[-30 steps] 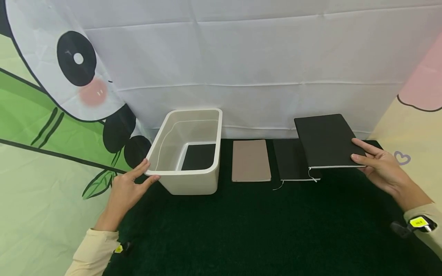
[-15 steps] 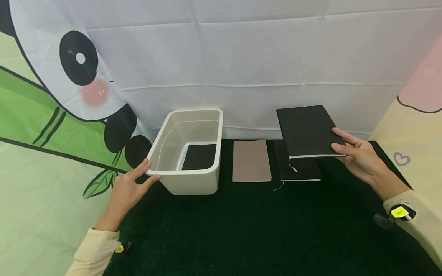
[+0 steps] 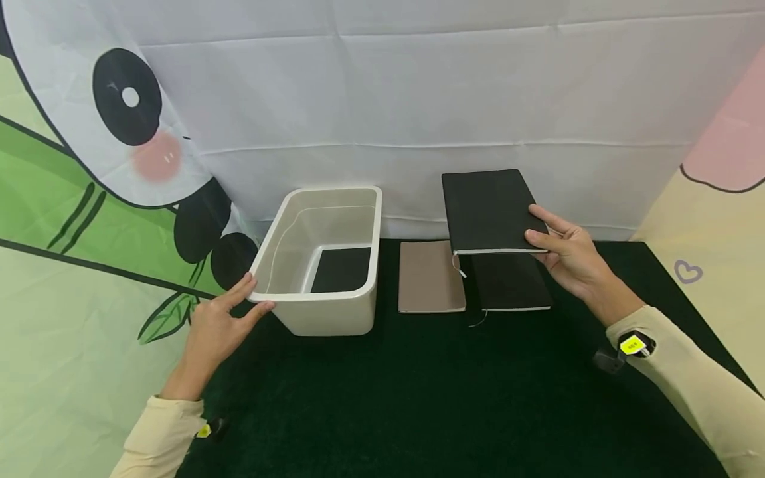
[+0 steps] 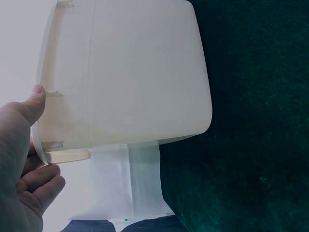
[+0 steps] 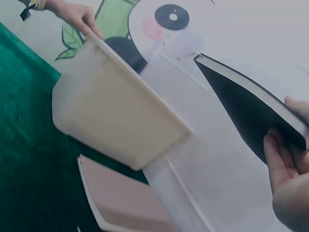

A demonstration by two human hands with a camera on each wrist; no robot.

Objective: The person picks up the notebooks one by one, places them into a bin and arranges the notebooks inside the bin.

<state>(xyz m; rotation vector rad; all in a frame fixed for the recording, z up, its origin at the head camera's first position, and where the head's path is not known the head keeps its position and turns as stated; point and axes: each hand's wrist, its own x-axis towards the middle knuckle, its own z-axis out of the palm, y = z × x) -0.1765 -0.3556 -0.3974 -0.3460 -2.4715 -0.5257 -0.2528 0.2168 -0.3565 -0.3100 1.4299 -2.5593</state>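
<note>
My right hand (image 3: 574, 262) holds a black notebook (image 3: 491, 209) by its right edge, thumb on the cover and fingers beneath. Raised off the cloth, the notebook has a white ribbon dangling at its near left corner. The right wrist view shows its white page edges (image 5: 251, 87). At the cream plastic bin (image 3: 325, 318), my left hand (image 3: 212, 335) grips the near left corner of the rim; in the left wrist view the thumb (image 4: 36, 104) and curled fingers lie about that corner. Inside the bin, a flat black thing (image 3: 340, 271) lies on the bottom.
A pinkish-brown notebook (image 3: 427, 282) lies just right of the bin, partly overlapped by the held one. Beside it rests another black notebook (image 3: 510, 285) with a ribbon. Dark green cloth (image 3: 418, 398) covers the table; a white fabric backdrop (image 3: 358, 99) hangs close behind.
My right hand has carried the black notebook leftward and somewhat up, from right of the lying black notebook to above the gap beside the pinkish-brown one. The left hand stays on the bin's rim.
</note>
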